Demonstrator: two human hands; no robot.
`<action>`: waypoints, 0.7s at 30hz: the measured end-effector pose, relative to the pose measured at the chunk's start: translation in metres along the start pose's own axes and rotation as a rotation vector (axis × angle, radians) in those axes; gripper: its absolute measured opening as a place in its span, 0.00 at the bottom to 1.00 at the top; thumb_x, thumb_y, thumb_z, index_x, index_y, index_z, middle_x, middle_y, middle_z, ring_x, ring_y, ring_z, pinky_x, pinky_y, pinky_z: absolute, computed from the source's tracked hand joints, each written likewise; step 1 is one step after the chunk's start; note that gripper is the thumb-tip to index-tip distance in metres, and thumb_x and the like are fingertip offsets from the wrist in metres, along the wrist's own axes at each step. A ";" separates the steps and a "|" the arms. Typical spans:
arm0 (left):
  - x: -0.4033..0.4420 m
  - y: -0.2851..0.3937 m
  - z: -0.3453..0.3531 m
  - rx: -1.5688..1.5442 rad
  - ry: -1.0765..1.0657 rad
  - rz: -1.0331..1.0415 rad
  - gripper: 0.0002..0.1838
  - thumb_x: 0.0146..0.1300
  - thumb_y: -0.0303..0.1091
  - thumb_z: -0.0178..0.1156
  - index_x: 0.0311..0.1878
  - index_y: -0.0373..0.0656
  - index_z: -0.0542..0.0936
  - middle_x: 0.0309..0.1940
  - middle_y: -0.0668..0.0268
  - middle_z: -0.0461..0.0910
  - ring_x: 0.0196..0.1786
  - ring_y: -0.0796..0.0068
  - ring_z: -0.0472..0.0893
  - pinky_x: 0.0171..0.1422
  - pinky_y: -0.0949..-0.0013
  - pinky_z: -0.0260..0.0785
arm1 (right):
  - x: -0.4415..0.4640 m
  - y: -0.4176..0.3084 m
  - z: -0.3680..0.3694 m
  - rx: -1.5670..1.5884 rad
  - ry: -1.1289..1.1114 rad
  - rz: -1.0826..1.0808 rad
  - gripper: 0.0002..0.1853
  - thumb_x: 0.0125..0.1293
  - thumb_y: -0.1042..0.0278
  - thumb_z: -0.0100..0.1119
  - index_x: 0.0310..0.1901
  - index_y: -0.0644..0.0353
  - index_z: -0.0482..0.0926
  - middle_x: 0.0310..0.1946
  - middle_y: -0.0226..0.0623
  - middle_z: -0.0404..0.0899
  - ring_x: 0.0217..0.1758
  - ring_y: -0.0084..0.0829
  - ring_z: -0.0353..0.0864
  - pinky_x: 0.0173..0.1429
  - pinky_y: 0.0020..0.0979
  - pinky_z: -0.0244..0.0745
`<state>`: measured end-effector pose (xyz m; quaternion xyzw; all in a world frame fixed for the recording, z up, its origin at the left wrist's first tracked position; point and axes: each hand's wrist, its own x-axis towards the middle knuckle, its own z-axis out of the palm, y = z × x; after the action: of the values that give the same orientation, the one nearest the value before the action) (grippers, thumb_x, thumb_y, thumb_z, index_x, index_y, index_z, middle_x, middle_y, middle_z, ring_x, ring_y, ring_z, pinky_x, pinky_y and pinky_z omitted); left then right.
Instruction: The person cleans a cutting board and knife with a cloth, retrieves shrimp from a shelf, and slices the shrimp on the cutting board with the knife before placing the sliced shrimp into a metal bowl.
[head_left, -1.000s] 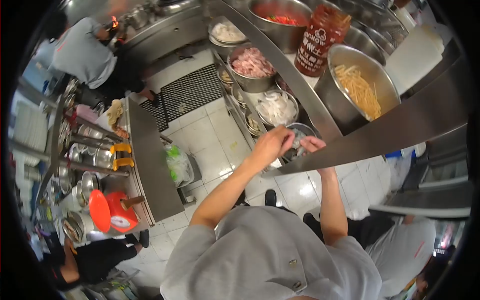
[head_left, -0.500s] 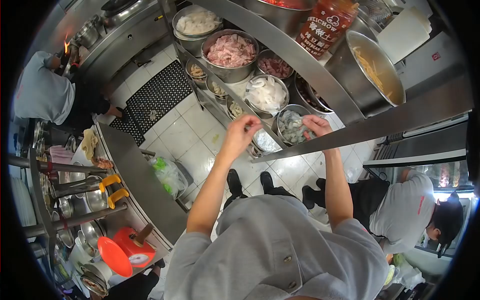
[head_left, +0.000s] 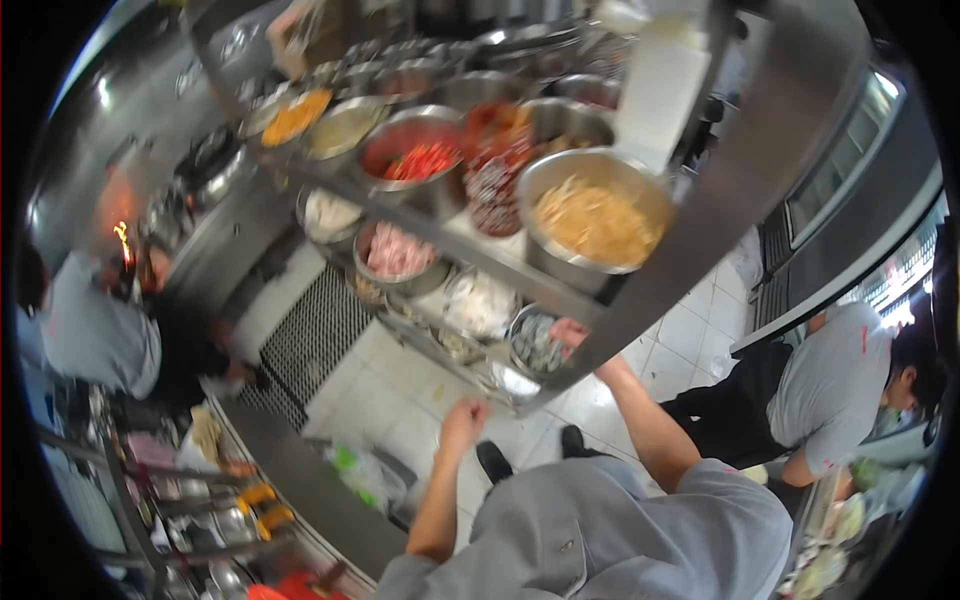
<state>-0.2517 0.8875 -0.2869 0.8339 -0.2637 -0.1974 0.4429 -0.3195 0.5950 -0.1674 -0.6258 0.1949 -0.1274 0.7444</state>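
Grey translucent pieces (head_left: 540, 345) in round metal bowl (head_left: 514, 352); right hand (head_left: 571, 334) at rim, grip unclear; left hand (head_left: 464, 424) curled closed. Red jar (head_left: 495, 185): white lettering blurred.

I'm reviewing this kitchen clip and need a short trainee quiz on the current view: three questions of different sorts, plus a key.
1. Fill in: the person's bare left hand shows against a white ____ floor.
2. True or false: the tall dark-red jar stands between the round metal pot of red pieces and the round metal pot of pale-yellow strips.
3. Which hand is nearer the small round metal bowl of greyish pieces?
A) left hand
B) right hand
C) both equally

Key: 1. tiled; 2. true; 3. B
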 end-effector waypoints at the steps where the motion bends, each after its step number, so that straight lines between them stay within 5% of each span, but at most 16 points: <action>1: -0.006 -0.003 0.015 0.094 -0.089 -0.040 0.11 0.66 0.41 0.64 0.37 0.42 0.84 0.33 0.54 0.82 0.36 0.53 0.81 0.43 0.56 0.73 | -0.007 -0.004 0.000 0.024 -0.006 -0.006 0.07 0.69 0.64 0.65 0.43 0.57 0.84 0.35 0.27 0.83 0.31 0.18 0.76 0.34 0.22 0.72; 4: -0.012 0.004 0.064 -0.014 -0.315 -0.077 0.12 0.65 0.43 0.66 0.42 0.44 0.84 0.36 0.58 0.84 0.37 0.59 0.83 0.46 0.60 0.75 | -0.012 -0.020 0.001 0.197 0.126 0.030 0.05 0.65 0.69 0.65 0.36 0.61 0.82 0.29 0.30 0.81 0.31 0.22 0.78 0.36 0.27 0.74; 5: -0.009 0.017 0.081 -0.009 -0.339 -0.053 0.13 0.64 0.43 0.66 0.44 0.44 0.84 0.37 0.58 0.85 0.37 0.61 0.84 0.47 0.61 0.76 | -0.018 -0.039 -0.015 0.289 -0.074 0.126 0.05 0.68 0.69 0.62 0.38 0.61 0.81 0.30 0.31 0.82 0.30 0.21 0.76 0.30 0.26 0.71; 11: 0.035 0.131 0.181 0.129 -0.559 0.078 0.14 0.65 0.42 0.66 0.47 0.43 0.83 0.44 0.57 0.84 0.42 0.61 0.85 0.50 0.62 0.76 | -0.019 -0.051 -0.168 0.607 0.116 0.040 0.10 0.70 0.59 0.64 0.44 0.55 0.81 0.35 0.33 0.83 0.28 0.22 0.76 0.27 0.23 0.68; 15: 0.078 0.209 0.233 0.089 -0.627 0.164 0.14 0.66 0.43 0.64 0.48 0.43 0.83 0.48 0.58 0.83 0.43 0.61 0.85 0.51 0.61 0.76 | -0.009 -0.010 -0.311 0.556 0.538 0.025 0.11 0.68 0.58 0.65 0.47 0.53 0.81 0.36 0.30 0.82 0.27 0.22 0.74 0.26 0.23 0.67; 19: 0.116 0.261 0.274 0.026 -0.640 0.286 0.14 0.67 0.40 0.65 0.51 0.43 0.82 0.48 0.59 0.80 0.43 0.67 0.84 0.49 0.64 0.76 | -0.012 0.111 -0.449 0.690 1.134 0.179 0.12 0.66 0.56 0.65 0.47 0.52 0.82 0.36 0.30 0.80 0.26 0.23 0.73 0.24 0.22 0.66; 21: 0.131 0.285 0.283 -0.090 -0.655 0.283 0.14 0.67 0.37 0.65 0.52 0.43 0.81 0.50 0.60 0.79 0.43 0.69 0.83 0.48 0.66 0.76 | -0.017 0.142 -0.472 0.716 1.154 0.317 0.12 0.65 0.58 0.66 0.46 0.53 0.82 0.35 0.31 0.80 0.24 0.23 0.72 0.22 0.23 0.65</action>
<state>-0.3844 0.4937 -0.2091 0.6611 -0.4957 -0.4021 0.3944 -0.5549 0.2126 -0.3712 -0.1380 0.5942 -0.3859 0.6921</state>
